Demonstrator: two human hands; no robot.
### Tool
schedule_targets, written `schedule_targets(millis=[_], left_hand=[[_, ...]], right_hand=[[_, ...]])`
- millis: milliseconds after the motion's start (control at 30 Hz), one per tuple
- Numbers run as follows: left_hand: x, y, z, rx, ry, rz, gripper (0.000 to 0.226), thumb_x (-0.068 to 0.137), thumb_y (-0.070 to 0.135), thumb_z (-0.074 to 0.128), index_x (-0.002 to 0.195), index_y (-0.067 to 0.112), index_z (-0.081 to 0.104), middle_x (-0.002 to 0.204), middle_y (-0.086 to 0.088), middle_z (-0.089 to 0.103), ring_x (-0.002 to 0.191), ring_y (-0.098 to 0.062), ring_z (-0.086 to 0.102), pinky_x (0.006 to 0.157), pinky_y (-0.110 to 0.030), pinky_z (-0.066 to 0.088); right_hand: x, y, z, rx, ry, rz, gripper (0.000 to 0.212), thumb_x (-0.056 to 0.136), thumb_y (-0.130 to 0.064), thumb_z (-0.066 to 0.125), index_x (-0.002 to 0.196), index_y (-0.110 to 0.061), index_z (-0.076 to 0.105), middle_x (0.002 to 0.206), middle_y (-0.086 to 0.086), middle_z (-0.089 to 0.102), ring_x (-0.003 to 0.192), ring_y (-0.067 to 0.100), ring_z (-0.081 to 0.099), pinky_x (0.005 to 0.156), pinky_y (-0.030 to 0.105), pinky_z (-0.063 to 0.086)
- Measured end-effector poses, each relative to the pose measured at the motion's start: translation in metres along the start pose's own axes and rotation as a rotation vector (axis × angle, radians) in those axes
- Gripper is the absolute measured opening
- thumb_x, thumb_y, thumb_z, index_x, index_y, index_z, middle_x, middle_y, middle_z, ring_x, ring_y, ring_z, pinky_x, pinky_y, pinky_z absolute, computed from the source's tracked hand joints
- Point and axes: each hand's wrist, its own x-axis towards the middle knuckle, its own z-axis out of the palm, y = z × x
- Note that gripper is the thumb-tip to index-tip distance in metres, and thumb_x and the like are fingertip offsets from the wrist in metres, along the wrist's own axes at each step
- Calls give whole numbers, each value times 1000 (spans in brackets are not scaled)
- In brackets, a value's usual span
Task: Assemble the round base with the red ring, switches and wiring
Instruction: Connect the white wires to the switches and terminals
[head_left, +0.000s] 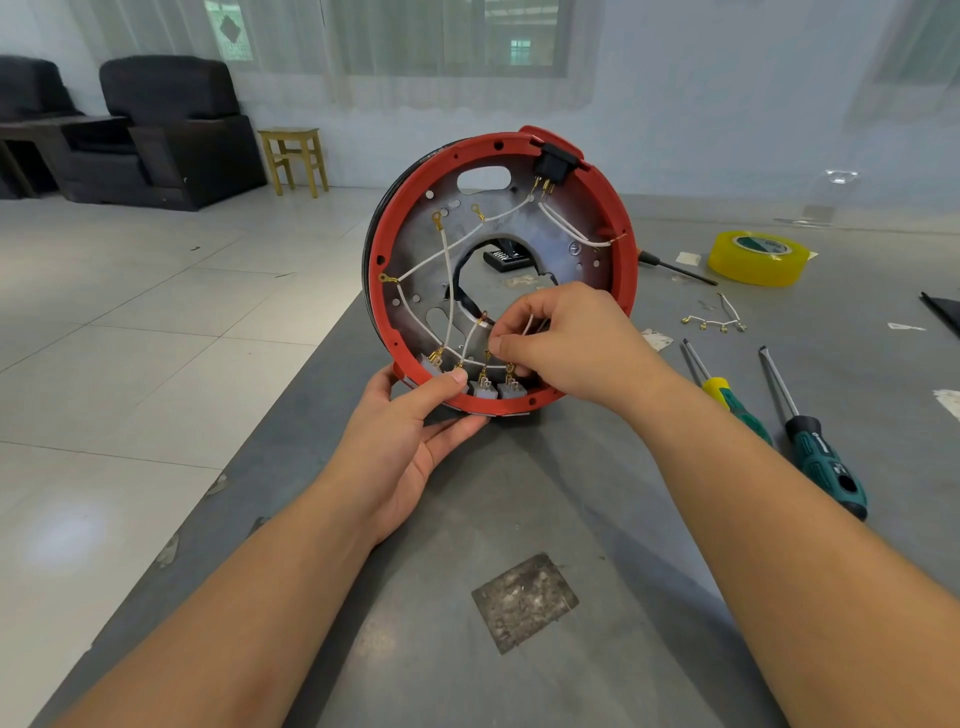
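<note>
I count one round base (498, 270), two green-handled screwdrivers (826, 462) (737, 405), a third dark screwdriver (675, 267), one roll of yellow tape (758, 257), one loose wire harness (719, 319), two armchairs (171, 130) (31, 104), one wooden stool (293, 158).

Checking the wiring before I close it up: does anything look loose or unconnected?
Yes. Three white wires end in gold ring terminals lying loose on the metal plate, unscrewed, on its upper left.

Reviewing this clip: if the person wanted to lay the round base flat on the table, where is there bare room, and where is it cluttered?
Bare room: the grey table between the forearms, from the left hand down to the scuffed patch.

Crowded: right of the right hand, where two screwdrivers, a loose wire harness, paper scraps and the yellow tape roll lie.
</note>
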Motion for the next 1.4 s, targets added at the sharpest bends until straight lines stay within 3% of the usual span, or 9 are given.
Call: schedule_targets(millis=[133,300,467,567,1067,1300,1400], left_hand=[[0,0,0,6,-11,4,61,92,0,75,146,10,48,116,-19,78,105,-37,77,87,-49,64],[1,-1,-1,2,-20,9,60,91,0,76,144,10,50,115,-18,78,104,-37,77,88,-50,64],[0,-1,-1,13,-39,12,59,91,1,76,143,11,50,113,-16,79,105,-36,77,88,-49,64],[1,-1,-2,19,-41,14,59,91,1,76,142,11,50,114,-16,79,105,-36,77,89,-49,64],[1,-2,-2,34,-40,16,58,88,1,78,139,13,53,111,-17,79,105,-38,77,86,-47,65],[1,-2,-3,12,-37,13,60,89,-2,76,143,11,51,114,-18,78,104,-40,77,83,-46,65],[1,-1,-4,-7,-37,7,61,87,-2,77,141,11,52,112,-18,79,104,-41,77,82,-47,66]], right_hand=[[0,-1,0,-91,-15,-36,6,89,-29,73,85,-30,78,83,-11,72,75,3,64,56,9,44],[-1,0,1,-119,-33,-81,7,90,-22,74,87,-24,80,71,-8,61,62,-8,57,54,4,40],[0,-1,-2,-156,-91,-83,6,92,-25,73,91,-26,78,83,-4,70,72,12,65,56,10,44],[0,-1,-1,-175,-123,-89,6,94,-26,71,93,-27,77,85,-6,71,72,11,64,56,12,44],[-1,0,-2,-161,-159,-85,6,95,-26,71,94,-25,76,67,-12,60,54,-5,52,50,8,38],[-1,-2,2,-212,-147,-87,6,95,-28,70,93,-27,76,71,-11,60,65,4,53,56,18,37],[-1,-2,3,-242,-141,-104,7,95,-27,69,92,-27,75,71,-13,59,65,3,52,55,15,34]])
